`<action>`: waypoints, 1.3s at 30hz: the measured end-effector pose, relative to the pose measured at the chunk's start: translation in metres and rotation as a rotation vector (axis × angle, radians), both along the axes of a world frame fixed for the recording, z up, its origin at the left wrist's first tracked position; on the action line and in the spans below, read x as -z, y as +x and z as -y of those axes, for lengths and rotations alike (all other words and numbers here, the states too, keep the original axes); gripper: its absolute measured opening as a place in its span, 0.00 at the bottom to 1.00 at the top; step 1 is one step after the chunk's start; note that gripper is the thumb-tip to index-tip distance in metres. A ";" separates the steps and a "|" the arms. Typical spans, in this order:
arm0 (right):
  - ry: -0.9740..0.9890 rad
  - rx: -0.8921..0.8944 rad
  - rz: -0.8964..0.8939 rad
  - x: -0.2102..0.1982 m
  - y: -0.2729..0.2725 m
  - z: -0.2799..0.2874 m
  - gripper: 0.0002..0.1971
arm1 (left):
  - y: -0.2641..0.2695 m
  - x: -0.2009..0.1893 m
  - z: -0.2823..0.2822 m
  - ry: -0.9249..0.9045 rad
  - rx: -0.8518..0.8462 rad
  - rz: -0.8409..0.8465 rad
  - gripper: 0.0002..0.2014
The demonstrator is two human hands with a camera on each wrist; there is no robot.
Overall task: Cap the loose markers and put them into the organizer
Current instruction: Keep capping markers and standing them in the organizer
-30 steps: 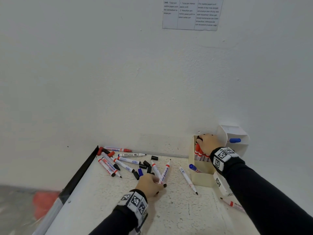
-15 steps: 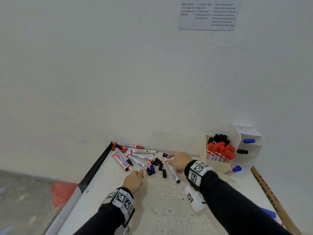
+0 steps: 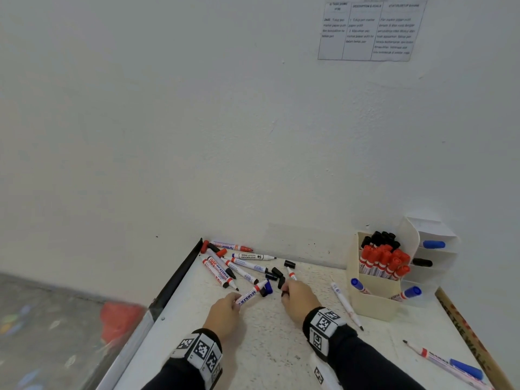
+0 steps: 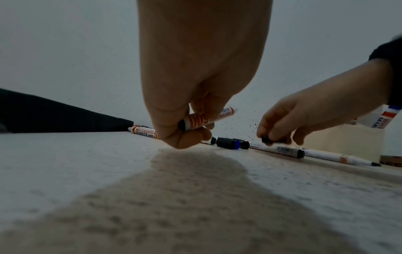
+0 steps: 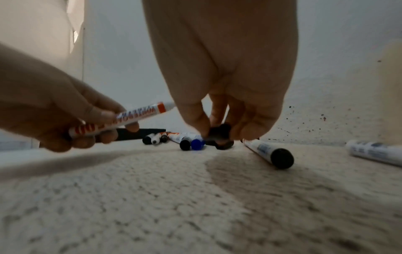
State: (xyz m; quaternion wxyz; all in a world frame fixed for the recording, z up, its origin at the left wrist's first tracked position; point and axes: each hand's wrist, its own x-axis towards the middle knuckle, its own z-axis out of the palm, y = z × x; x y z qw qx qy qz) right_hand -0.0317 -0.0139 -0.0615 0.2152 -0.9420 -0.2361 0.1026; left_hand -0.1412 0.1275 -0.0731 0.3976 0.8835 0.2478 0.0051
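Note:
My left hand (image 3: 229,306) grips an uncapped white marker with red print (image 3: 250,294), lifted off the table; the same marker (image 4: 206,119) (image 5: 121,118) points up and away in both wrist views. My right hand (image 3: 295,295) pinches a loose black cap (image 5: 219,132) (image 4: 266,138) just above the table. Several loose markers (image 3: 225,266) and black and blue caps (image 3: 274,274) lie in a pile beyond both hands. The cream organizer (image 3: 371,301) at the right holds red- and black-capped markers (image 3: 382,257).
An uncapped marker (image 3: 346,304) lies between my right hand and the organizer. Another uncapped marker (image 3: 427,354) and a blue-capped one (image 3: 464,368) lie at the front right beside a wooden ruler (image 3: 472,339). A black strip (image 3: 177,277) edges the table's left side. The wall stands close behind.
My right hand left the organizer, crossed to the pile and took a black cap. My left hand lifted the marker off the table. The head view swung left.

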 end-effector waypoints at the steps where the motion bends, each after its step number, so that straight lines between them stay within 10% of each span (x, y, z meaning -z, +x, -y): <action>1: 0.087 0.017 0.034 -0.002 0.000 0.002 0.13 | 0.000 0.001 0.001 0.010 0.017 0.005 0.16; 15: 0.500 -0.046 -0.232 -0.012 -0.007 0.038 0.06 | -0.001 -0.017 0.029 -0.009 0.220 0.047 0.16; 23: 0.358 0.106 -0.081 -0.028 -0.007 0.049 0.26 | 0.002 -0.028 0.050 -0.085 0.196 0.271 0.06; 31: 0.615 0.033 -0.024 -0.048 0.000 0.070 0.20 | 0.017 -0.047 0.064 -0.819 0.251 0.021 0.17; 39: 0.578 0.014 -0.015 -0.113 0.033 0.098 0.15 | 0.057 -0.037 0.093 -0.529 0.236 0.128 0.19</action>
